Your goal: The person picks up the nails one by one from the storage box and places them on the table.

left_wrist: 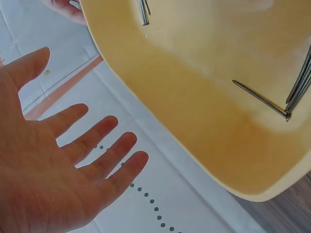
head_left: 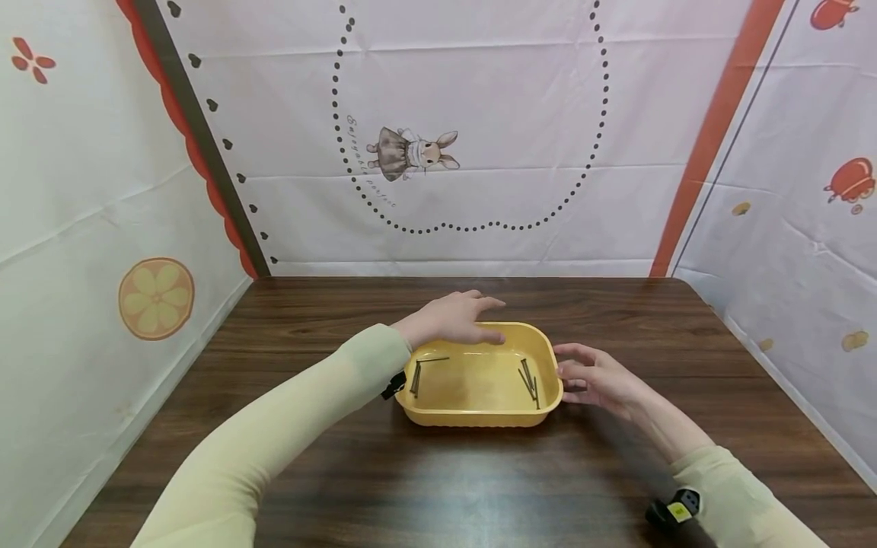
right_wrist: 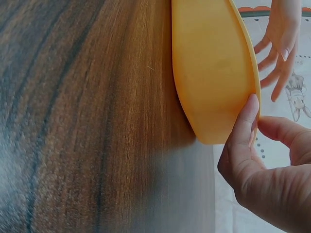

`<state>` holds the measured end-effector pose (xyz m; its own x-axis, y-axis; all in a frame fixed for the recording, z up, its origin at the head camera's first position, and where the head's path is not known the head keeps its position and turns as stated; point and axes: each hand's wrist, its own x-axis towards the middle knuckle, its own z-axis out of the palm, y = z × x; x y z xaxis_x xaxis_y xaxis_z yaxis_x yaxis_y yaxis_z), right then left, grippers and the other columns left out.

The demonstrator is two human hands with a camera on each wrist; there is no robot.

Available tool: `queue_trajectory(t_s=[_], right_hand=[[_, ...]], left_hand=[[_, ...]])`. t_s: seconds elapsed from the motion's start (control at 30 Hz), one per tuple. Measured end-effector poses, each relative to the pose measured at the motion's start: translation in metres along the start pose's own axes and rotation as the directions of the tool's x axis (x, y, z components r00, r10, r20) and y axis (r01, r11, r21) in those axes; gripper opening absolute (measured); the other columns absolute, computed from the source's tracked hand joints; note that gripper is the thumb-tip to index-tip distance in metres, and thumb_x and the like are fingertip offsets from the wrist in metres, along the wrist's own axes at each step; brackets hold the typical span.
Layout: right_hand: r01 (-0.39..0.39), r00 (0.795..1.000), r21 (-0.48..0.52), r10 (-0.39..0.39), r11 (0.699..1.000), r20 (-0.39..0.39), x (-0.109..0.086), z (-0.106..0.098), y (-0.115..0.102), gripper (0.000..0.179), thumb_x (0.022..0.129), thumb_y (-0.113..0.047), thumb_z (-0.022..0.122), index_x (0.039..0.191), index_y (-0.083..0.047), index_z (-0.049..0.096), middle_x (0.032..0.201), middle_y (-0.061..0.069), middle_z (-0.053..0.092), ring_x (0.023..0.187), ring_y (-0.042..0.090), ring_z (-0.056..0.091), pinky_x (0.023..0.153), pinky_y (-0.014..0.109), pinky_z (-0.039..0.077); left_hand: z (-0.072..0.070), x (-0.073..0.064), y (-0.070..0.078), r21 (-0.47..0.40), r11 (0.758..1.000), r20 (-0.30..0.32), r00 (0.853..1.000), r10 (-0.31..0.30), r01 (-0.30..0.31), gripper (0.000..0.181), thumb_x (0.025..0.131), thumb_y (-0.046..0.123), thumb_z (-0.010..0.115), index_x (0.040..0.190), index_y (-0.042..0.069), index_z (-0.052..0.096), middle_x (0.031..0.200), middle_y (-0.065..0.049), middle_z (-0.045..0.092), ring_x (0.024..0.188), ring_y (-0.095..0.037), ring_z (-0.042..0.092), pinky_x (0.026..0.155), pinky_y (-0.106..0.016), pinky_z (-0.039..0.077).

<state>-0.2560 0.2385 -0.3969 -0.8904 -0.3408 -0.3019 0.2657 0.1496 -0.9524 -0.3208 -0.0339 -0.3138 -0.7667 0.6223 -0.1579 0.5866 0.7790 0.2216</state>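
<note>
A yellow plastic basin (head_left: 473,418) with rounded corners stands on the table. Inside it lie long metal nails: one group (head_left: 416,378) at the left end, another (head_left: 527,380) at the right. The left wrist view shows the pointed tip and flat head of one nail (left_wrist: 260,98). Over the basin's far left side hovers my left hand (head_left: 455,318), fingers spread and straight, holding nothing. My right hand (head_left: 603,380) pinches the basin's right rim, as the right wrist view shows, with the thumb (right_wrist: 282,130) at the rim and a finger (right_wrist: 245,119) against the outer wall.
The dark wood-grain table (head_left: 438,487) extends around the basin on all sides. A white printed cloth (head_left: 479,91) hangs behind the table, with more cloth along the left and right. Each wrist carries a black strapped device, the right one (head_left: 674,510) near the table's front.
</note>
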Motion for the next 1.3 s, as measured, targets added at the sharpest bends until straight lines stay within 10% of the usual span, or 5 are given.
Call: queue_trajectory(t_s=[1.3], right_hand=[[0.006,1.0,-0.059,-0.005,0.998,0.026,-0.003,-0.002,-0.002,0.06,0.1,-0.019,0.057,0.148,0.001,0.026,0.11,0.003,0.058,0.099,0.016,0.061,0.087,0.034,0.059]], left_hand=[[0.047,0.035,0.023,0.09,0.988,0.025,0.992,0.126,-0.128,0.06,0.092,0.052,0.061,0.145,0.033,0.043,0.129,0.002,0.063,0.115,-0.012,0.062,0.092,-0.04,0.052]])
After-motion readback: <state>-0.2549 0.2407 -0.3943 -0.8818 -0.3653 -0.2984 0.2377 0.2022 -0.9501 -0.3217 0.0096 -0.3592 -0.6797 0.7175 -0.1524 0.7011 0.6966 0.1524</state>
